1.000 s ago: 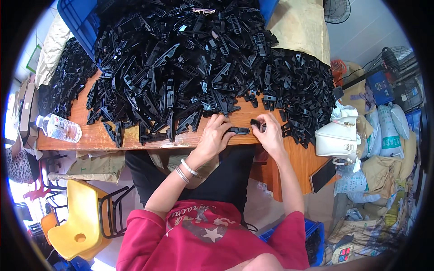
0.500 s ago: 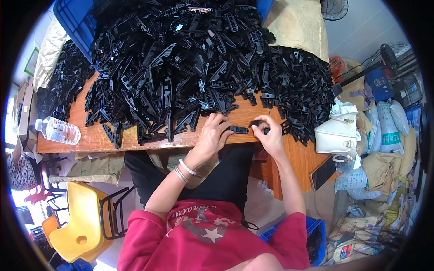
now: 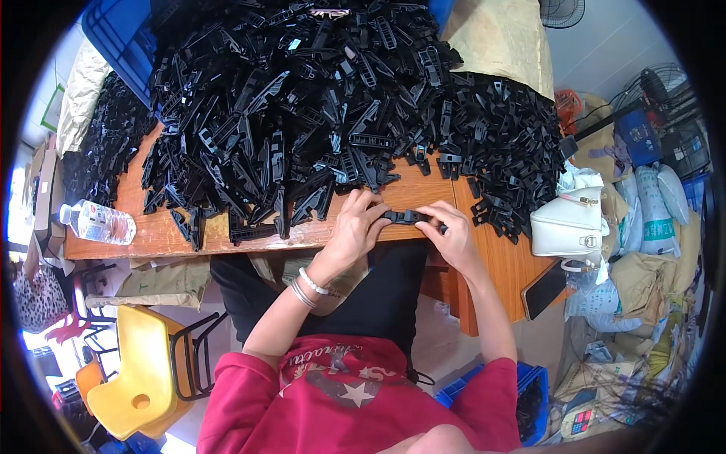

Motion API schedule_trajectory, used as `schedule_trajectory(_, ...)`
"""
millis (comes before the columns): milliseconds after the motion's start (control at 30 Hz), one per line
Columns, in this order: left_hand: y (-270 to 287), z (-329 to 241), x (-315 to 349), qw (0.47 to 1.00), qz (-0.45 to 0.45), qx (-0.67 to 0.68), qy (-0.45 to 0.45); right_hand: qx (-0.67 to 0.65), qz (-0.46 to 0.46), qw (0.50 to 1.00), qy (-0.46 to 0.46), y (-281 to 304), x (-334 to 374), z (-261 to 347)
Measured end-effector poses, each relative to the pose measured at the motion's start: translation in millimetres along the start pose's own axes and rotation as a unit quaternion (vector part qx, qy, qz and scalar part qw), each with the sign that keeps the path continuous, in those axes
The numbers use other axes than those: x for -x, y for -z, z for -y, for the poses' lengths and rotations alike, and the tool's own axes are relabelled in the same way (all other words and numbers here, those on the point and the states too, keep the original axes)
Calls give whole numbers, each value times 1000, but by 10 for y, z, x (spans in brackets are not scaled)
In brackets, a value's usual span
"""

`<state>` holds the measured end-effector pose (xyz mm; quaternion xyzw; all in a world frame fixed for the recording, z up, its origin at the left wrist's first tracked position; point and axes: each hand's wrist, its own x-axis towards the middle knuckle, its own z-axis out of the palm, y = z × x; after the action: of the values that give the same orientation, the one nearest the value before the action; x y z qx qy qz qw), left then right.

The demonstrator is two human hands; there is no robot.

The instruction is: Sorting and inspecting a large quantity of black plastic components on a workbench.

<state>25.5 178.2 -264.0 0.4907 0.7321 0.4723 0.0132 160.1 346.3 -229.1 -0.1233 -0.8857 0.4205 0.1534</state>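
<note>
Near the front edge of the wooden table [image 3: 310, 233], my left hand [image 3: 355, 229] is closed on the left end of a black plastic part [image 3: 401, 217]. My right hand [image 3: 449, 233] pinches a small black clip-like piece [image 3: 432, 221] against that part's right end. The two pieces touch, though fingers hide much of both. Just beyond my hands spreads a large heap of long black plastic parts [image 3: 280, 113]. To the right of it lies a pile of smaller black plastic pieces [image 3: 499, 144].
A clear plastic bottle [image 3: 98, 222] lies at the table's left end, beside more black parts [image 3: 110, 140]. On the right are a white handbag [image 3: 567, 229] and a phone [image 3: 544, 290]. A blue crate [image 3: 121, 45] leans at the far left. A yellow chair [image 3: 132, 371] stands left of me.
My right hand has moved left, bringing its small black piece against the end of the part in my left hand. The left hand has barely moved.
</note>
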Motion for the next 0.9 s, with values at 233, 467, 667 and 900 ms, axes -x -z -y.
schedule_trajectory(233, 5, -2, -39, 1000, 9, -5, -29, -54, -8, 997, 54, -192, -92, -2)
schedule_trajectory(467, -80, -27, -52, 999, 17, 24, -43, -4, -42, 999, 9, -166, 117, 2)
schedule_trajectory(667, 97, 17, 26, 1000, 1, 28, 1, 28, -254, 956, -145, 441, 1332, 289)
schedule_trajectory(900, 76, 0, -32, 999, 4, -3, -36, 450, -316, 611, -570, 1542, 4555, -92)
